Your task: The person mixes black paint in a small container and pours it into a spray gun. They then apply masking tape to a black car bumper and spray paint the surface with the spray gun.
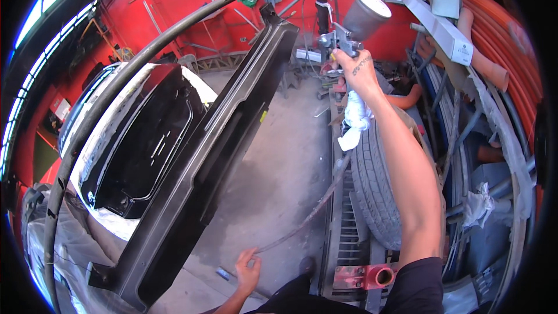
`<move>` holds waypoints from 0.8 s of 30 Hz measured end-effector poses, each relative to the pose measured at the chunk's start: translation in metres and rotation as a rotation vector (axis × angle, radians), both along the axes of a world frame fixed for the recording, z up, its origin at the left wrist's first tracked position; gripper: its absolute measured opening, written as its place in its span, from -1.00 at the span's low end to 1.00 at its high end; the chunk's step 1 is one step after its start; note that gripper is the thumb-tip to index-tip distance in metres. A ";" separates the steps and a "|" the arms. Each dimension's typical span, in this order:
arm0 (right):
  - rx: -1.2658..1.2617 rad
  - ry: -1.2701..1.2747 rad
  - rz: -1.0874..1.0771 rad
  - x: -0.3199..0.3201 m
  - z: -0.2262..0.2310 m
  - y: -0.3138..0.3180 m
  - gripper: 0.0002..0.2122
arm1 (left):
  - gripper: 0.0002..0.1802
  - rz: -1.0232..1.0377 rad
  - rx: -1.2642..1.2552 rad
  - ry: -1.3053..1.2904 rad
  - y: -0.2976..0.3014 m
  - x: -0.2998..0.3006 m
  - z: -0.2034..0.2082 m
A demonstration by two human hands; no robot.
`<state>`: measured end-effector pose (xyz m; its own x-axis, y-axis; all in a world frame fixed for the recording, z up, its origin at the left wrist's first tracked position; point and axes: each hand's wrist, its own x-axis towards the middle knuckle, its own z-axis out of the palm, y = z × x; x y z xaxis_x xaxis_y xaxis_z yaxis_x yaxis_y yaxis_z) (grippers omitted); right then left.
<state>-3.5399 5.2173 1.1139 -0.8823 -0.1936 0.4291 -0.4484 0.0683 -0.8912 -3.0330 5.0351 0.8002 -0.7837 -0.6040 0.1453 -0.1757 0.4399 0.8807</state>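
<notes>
My right hand (361,72) is raised at arm's length, closed around a spray gun (344,42) with a grey cup (365,14) on top. White wrapping (356,117) hangs below that hand, around the lower end of the gun. From there an air hose (311,215) curves down to my left hand (248,270), low in the middle, where its fingers are curled on the hose. Left of both hands, apart from them, a long glossy black body panel (200,157) stands at a slant with a small yellow mark on it.
A dark curved pipe (119,84) arches over the panel. Behind it is a black car part (151,139) edged with white covering. At right stand a tyre (375,180), a red metal fitting (364,277), a long white box (444,32) and stacked pipes. A floor grate (347,227) lies beside the tyre.
</notes>
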 end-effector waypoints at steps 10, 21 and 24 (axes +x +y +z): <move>0.138 -0.031 -0.030 0.011 0.035 -0.024 -0.66 | -0.57 -0.031 0.044 0.080 -0.013 -0.005 -0.003; 0.254 0.055 0.343 0.057 0.063 -0.037 -0.64 | -0.60 -0.067 0.117 0.002 -0.002 -0.008 0.012; 0.288 0.114 0.195 0.023 0.085 -0.053 -0.65 | -0.57 -0.087 0.082 0.088 -0.003 -0.017 0.011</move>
<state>-3.5169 5.1639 1.1993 -0.7668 -0.4804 0.4256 -0.5729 0.2132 -0.7914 -3.0497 5.0319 0.8117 -0.8201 -0.5467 0.1691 -0.0603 0.3763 0.9245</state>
